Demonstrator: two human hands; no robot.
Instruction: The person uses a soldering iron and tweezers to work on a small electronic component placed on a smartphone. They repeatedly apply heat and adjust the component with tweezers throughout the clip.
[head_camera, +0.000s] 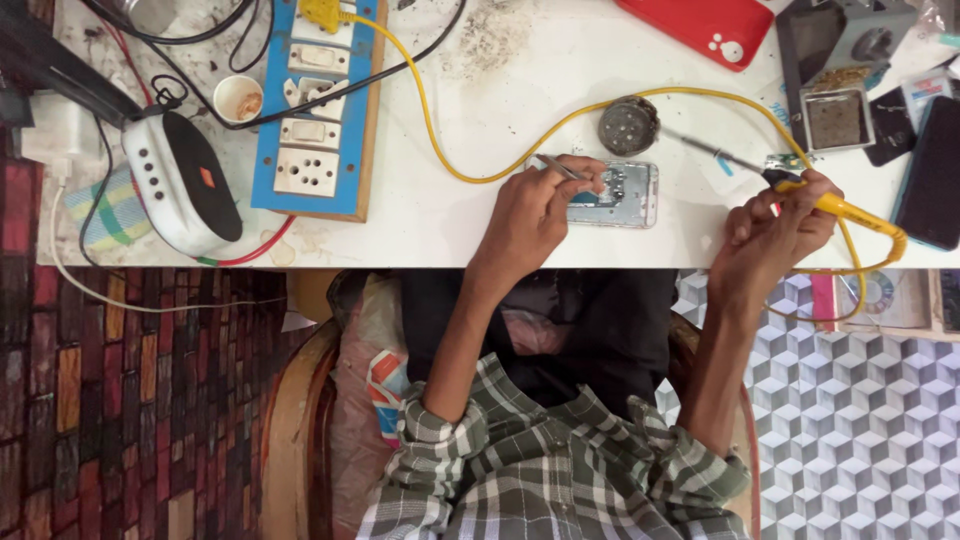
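A: What is seen on the white desk (480, 215), from left to right?

B: One white and black rounded speaker (185, 180) is seen at the left edge, then one small paper cup (238, 98). Beside it one blue switchboard with white sockets (315, 105) is laid, its long axis running toward and away from the person.

A: And at the middle?

B: One opened silver phone with its circuit board bared (625, 195) is laid flat near the front edge of the desk, its long axis running left to right. The left hand (530, 215) is rested on its left end. The fingers are pinched shut on one pair of thin metal tweezers (562, 168), whose tips are pointed right, toward the board.

A: What is held in the other hand?

B: One yellow-handled soldering iron (800, 185) is gripped in the right hand (775, 230), the fingers curled closed around the handle. Its long axis is slanted, the metal tip being pointed up and left toward one round grey metal tin (628, 125), just behind the phone. A yellow cord (450, 160) is run from the handle across the desk to the switchboard.

A: Anything else counted?

B: One red phone (700, 25) is seen at the far edge, and one dark phone (930, 175) at the right edge. Whether the iron's tip is touching the tin cannot be told.
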